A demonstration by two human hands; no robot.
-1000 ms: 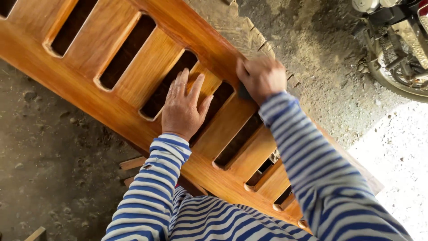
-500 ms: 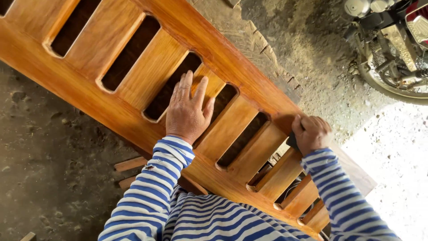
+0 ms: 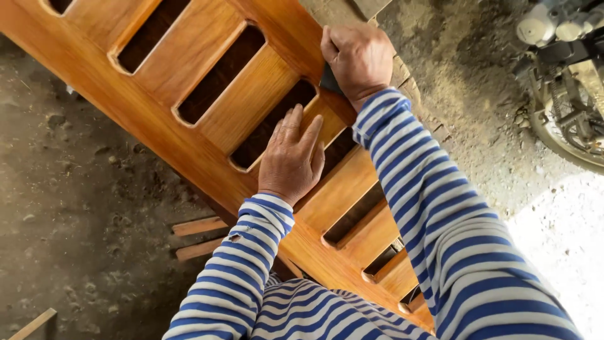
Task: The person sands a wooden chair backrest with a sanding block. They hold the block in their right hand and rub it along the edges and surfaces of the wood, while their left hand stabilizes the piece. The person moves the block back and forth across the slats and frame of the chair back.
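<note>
Slatted frame (image 3: 189, 56): left hand (image 3: 290, 158) flat, right hand (image 3: 357, 58) gripping pad (image 3: 329, 80)

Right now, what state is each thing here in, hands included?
Wooden frame: lying flat, glossy orange finish, open slots between slats.
Left hand: open, palm pressed flat on a slat.
Right hand: closed around a small dark pad, pressing it on the frame's far rail.
Motorbike: parked on the dirt, only partly in view.
Wood strips: lying on the ground under the frame.

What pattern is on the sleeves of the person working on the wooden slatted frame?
Blue and white horizontal stripes on both sleeves, clearest in the head view, the only view here.
</note>
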